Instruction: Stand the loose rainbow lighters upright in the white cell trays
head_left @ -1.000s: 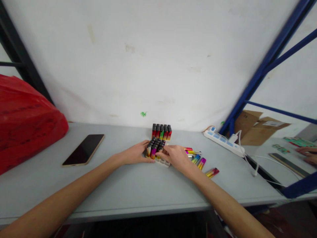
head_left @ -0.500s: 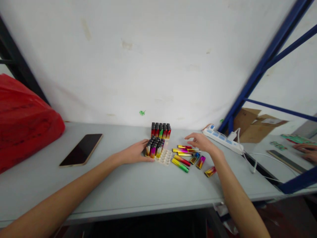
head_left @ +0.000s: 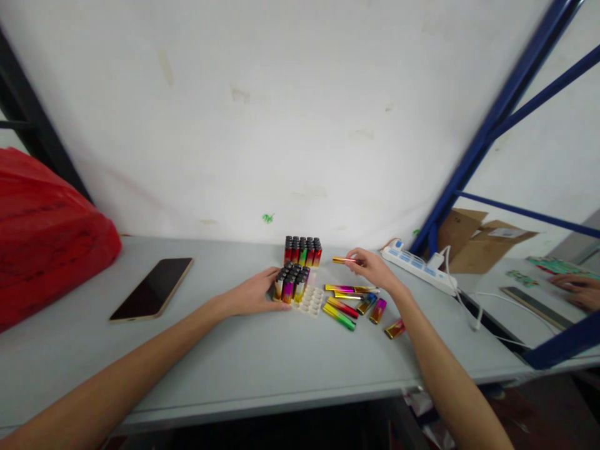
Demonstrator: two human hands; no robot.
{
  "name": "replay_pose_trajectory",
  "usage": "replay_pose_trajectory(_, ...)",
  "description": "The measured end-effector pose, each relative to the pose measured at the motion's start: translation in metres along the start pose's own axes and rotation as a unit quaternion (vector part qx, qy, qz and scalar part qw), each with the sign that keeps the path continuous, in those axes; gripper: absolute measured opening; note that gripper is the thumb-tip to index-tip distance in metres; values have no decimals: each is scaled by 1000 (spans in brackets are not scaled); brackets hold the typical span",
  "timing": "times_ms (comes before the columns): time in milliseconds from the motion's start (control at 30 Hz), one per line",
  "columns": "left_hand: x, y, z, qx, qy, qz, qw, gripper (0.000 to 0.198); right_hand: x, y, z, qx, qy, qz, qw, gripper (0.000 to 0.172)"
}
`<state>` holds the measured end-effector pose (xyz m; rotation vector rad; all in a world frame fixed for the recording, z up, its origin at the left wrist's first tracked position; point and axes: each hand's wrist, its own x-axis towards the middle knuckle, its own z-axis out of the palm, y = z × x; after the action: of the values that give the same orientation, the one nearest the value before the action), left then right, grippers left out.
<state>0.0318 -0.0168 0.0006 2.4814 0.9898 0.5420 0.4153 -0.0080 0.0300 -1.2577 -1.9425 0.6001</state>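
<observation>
Held lighter: our right hand [head_left: 374, 267] pinches a slim, glossy gold lighter [head_left: 344, 260], lying level, frame centre.
Tray: our left hand [head_left: 255, 292] rests open against the white plastic tray of black-capped rainbow lighters [head_left: 294, 286].

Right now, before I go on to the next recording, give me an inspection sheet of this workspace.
Surface: grey table, its front part bare.
Job's things: white tray partly filled with upright lighters; a second full block of lighters behind it; loose lighters lying flat to the right.
Clutter: phone face up; red plastic bag at the left.
Hands: left hand rests against the tray's lighters; right hand holds one gold lighter above the table.
Cables: white power strip with a white cable plugged in.
Surroundings: white wall, blue rack frame, cardboard boxes, another person's hand at the far right.
</observation>
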Motion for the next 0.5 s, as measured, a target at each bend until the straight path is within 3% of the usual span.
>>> replay_pose_trajectory(100,1,-3,4,7,17,0,1000,87,6,-12,21,130,58,6,990,52)
replay_pose_trajectory(200,3,-4,9,4,46,-11,999,88,9,-26,44,271,78,38,959,57)
replay_pose_trajectory(333,4,-3,12,-1,75,-24,997,82,4,-47,67,378,12,57,924,56)
replay_pose_trajectory(500,4,-3,12,1,72,-20,997,82,0,-63,85,374,-34,47,926,55)
